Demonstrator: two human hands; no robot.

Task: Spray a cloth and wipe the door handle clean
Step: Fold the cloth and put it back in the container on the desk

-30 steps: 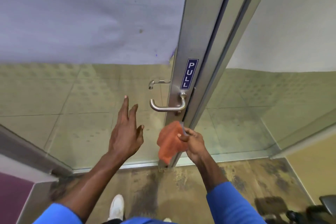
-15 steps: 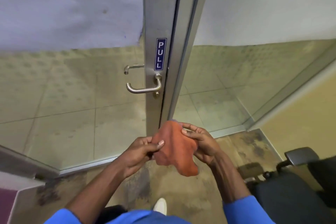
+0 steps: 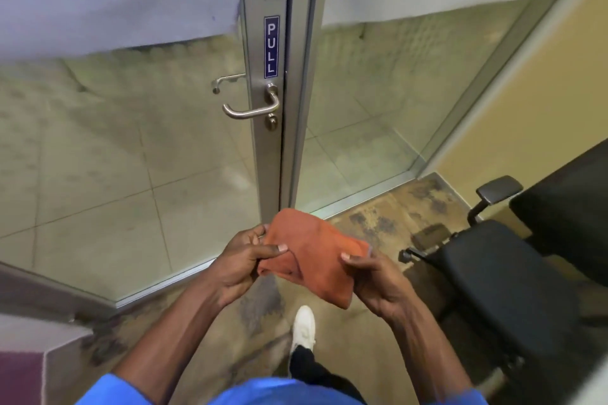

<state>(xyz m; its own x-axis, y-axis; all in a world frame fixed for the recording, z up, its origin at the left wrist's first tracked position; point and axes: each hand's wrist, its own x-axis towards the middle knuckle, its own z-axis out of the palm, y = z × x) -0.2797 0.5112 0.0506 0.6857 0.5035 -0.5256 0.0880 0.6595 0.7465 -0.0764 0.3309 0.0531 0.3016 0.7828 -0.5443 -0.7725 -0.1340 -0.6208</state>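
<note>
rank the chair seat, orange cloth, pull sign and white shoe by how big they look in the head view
1. chair seat
2. orange cloth, nearer the camera, which flatters it
3. pull sign and white shoe look alike, so unranked

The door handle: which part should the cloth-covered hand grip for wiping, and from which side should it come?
Grip the horizontal bar of the door handle, probably from the front and slightly below. The bar stands clear of the metal door frame and runs left to a free end, so the orange cloth, now held by the left hand and right hand, could wrap it and slide along.
</note>
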